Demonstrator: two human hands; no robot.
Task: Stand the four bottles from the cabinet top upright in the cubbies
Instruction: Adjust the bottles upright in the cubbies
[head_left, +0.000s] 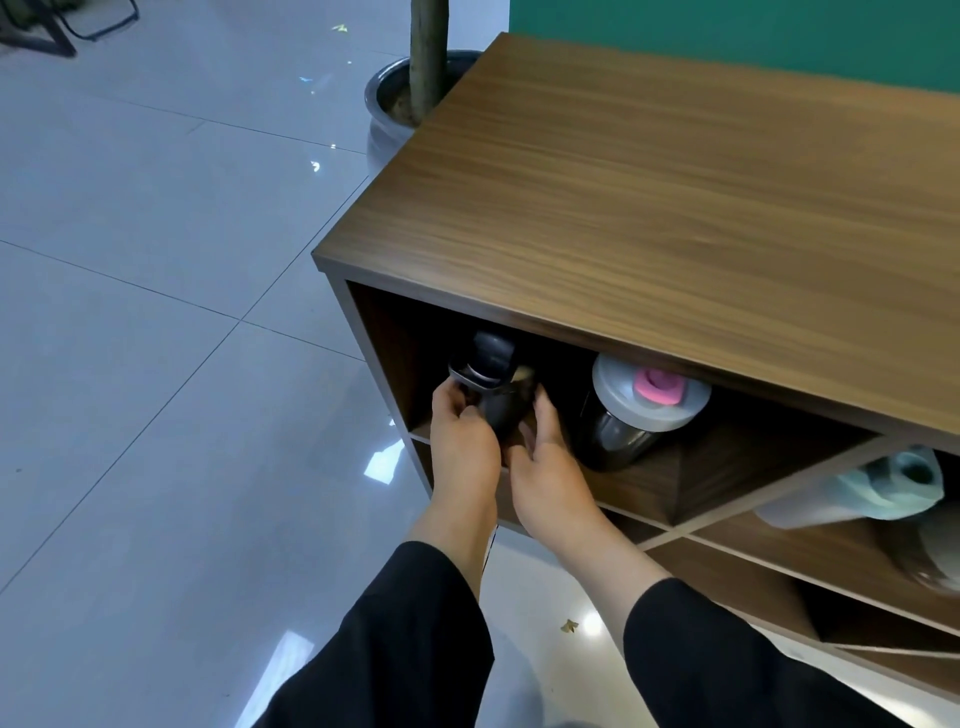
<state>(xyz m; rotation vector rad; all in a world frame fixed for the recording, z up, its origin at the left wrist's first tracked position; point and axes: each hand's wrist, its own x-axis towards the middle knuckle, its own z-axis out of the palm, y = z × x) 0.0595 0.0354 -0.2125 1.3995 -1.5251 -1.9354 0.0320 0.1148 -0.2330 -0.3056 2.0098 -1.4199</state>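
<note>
Head view. Both hands reach into the upper left cubby (395, 332) of a wooden cabinet (649, 208). The left hand (462, 441) and the right hand (550, 467) enclose a dark bottle (493, 379) from either side; the fingers (449, 397) of each hand are closed around its body, gripping it. The bottle stands roughly upright at the left of the cubby, its dark cap uppermost. Just beside it, in the same cubby, a dark bottle with a grey lid and pink spout (644, 405) stands apart from the hands, leaning slightly. In the cubby to the right, a pale teal bottle (878, 483) appears tilted; motion blur obscures its base. The cabinet top is bare wood. Black sleeves (727, 660) cover both forearms. A plant pot (389, 109) stands on the tiled floor (156, 312) behind the cabinet.
</note>
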